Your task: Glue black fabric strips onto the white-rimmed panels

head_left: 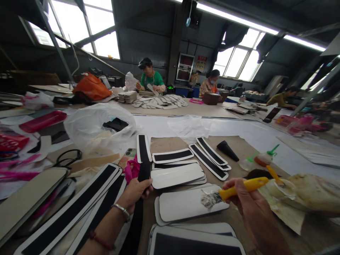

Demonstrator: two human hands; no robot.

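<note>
My right hand is wrapped round the yellow handle of a glue brush. Its whitish, clotted bristles rest on the right part of a white oblong panel with rounded corners. To the left, my left hand has its thumb and fingers closed at the left end of another white panel, on a small stack. A long black strip runs beneath that hand, its contact with the fingers partly hidden. Nearest me lie panels with black inlays.
White-edged black strips lie at left; shorter ones are behind. A glue-stained container, squeeze bottle and black cone stand or lie at right. A plastic bag sits behind; co-workers sit at the far table.
</note>
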